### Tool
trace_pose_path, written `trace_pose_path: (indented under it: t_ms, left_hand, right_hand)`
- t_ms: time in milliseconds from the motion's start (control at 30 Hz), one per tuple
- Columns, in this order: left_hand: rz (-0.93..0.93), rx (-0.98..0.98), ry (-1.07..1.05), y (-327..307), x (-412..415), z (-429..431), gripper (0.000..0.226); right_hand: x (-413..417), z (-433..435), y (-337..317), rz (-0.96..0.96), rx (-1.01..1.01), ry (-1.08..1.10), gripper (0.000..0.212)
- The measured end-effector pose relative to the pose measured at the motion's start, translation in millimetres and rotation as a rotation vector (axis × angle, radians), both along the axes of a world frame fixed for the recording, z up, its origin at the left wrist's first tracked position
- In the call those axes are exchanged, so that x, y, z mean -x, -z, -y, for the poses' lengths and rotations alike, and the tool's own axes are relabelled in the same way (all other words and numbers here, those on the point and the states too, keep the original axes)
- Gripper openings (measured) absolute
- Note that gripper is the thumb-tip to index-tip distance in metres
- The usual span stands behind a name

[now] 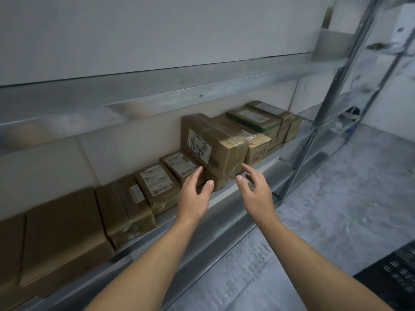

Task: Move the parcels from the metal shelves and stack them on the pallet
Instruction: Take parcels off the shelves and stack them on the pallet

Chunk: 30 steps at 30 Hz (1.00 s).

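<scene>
Left hand [195,191] and right hand [254,191], both empty with fingers spread, flank the tall box [215,145] on the shelf [224,217], likely to grip its sides.

plain pale wall [51,167] and a mottled grey concrete floor [348,209], dimly lit.

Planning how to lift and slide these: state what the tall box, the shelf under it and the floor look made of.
Tall box: brown cardboard, matte, bound with glossy clear tape and bearing a paper label. Shelf: probably galvanised steel, dull grey with a mottled sheen. Floor: seemingly bare concrete, rough grey with pale scuffs.
</scene>
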State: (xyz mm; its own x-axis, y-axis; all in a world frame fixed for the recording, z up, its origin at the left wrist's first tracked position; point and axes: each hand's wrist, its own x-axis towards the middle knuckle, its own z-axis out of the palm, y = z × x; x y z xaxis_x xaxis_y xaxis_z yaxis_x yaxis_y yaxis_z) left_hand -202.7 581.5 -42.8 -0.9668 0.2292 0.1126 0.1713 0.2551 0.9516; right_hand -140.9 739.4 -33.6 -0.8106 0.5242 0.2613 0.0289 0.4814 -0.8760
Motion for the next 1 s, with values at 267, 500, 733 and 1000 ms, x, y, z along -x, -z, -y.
trace_pose_path:
  t_ms: [267, 500, 733, 1000]
  left_hand:
    - [0.178, -0.11, -0.14, 14.1, 49.3, -56.2, 0.056]
    - [0.343, -0.255, -0.338, 18.4, 69.9, -105.5, 0.063]
    - [0.475, -0.455, -0.414, 36.1, 76.6, -131.8, 0.095]
    - [0.473, -0.644, -0.453, 19.6, 63.3, -140.1, 0.069]
  right_hand:
    - [73.5, -60.2, -14.9, 0.008, -0.07, -0.021, 0.047]
    - [118.3, -101.5, -21.7, 0.083, -0.238, -0.168, 0.05]
    - [125.3, -112.2, -19.4, 0.198, -0.44, -0.299, 0.052]
    - [110.9, -118.6, -23.0, 0.091, -0.304, -0.424, 0.047]
